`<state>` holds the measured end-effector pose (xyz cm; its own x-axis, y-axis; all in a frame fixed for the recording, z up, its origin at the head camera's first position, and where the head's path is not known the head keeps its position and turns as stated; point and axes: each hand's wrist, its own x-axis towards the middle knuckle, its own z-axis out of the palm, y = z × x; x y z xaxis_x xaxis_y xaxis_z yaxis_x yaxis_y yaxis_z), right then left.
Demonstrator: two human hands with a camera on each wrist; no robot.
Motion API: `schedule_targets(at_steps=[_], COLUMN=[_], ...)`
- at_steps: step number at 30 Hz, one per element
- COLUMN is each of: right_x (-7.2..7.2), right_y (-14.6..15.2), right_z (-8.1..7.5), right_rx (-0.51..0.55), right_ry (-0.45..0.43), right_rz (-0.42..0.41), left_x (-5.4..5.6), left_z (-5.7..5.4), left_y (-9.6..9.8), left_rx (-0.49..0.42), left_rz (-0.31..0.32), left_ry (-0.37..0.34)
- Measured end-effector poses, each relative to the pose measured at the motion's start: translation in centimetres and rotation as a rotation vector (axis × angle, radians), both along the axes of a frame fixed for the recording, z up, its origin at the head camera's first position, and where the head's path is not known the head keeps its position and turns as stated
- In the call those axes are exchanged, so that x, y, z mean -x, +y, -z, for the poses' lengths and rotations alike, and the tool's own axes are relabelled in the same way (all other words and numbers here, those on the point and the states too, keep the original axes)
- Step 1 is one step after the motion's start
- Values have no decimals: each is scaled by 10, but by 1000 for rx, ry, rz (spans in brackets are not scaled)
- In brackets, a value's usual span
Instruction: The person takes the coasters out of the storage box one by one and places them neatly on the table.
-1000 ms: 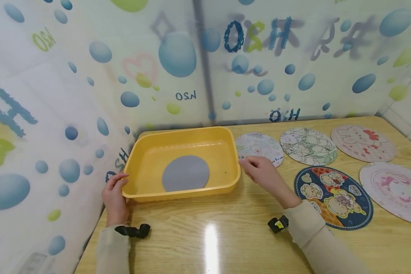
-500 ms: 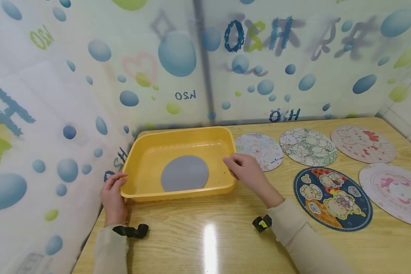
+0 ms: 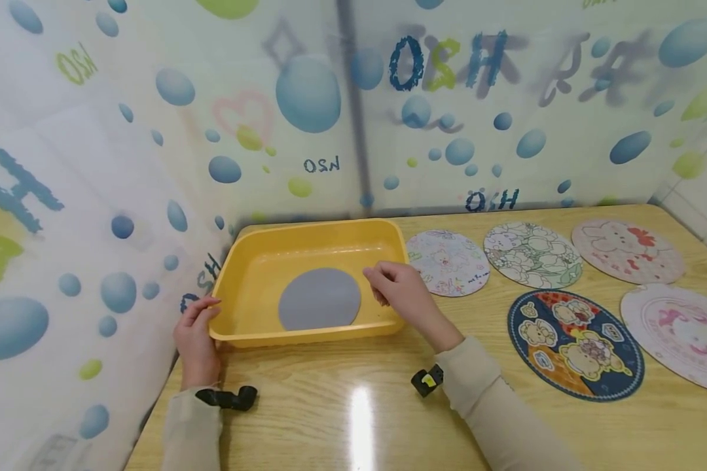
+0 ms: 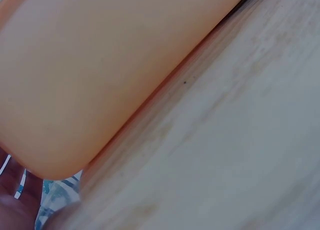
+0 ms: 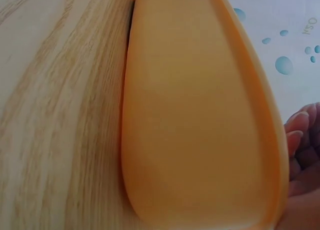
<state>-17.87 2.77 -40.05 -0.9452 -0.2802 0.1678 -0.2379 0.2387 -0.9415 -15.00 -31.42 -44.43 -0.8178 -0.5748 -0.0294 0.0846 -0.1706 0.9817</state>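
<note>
A yellow plastic tray [image 3: 383,256] with low walls stands on the wooden table against the far wall. A flat grey round mat [image 3: 319,297] lies in it. My left hand [image 3: 197,340] rests against the tray's left end, relaxed fingertips at the rim; in the left wrist view its fingers [image 4: 32,190] show beside the tray's corner. My right hand [image 3: 402,294] is over the tray's right side, fingers curled in, nothing visible in them. In the right wrist view its curled fingers [image 5: 300,135] appear past the tray's rim.
Several round printed mats lie on the right: a pastel one [image 3: 448,261], a green floral one [image 3: 532,255], a rabbit one [image 3: 627,250], a dark blue bear one [image 3: 575,343] and a pink one [image 3: 683,333]. Bubble-patterned sheeting [image 3: 306,150] covers the back and left side.
My right hand has moved left, from just outside the tray's right rim to over its inside, fingers still curled. My left hand and the tray have stayed in place.
</note>
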Motion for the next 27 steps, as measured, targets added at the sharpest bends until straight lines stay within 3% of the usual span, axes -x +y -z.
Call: schedule_targets(at_steps=[8, 15, 22, 27], right_x=[8, 12, 12, 12], right_y=[-5, -10, -16, -22], right_z=[5, 7, 8, 11], right_rx=[29, -239, -389, -643], right_ry=[-53, 35, 20, 96], right_rz=[-2, -18, -57, -42], left_x=[0, 0, 0, 1], left_z=[-1, 0, 2, 2], left_y=[2, 1, 0, 0], left_rx=[7, 9, 7, 6], left_rz=[-1, -6, -12, -9], left_ry=[-32, -25, -17, -6])
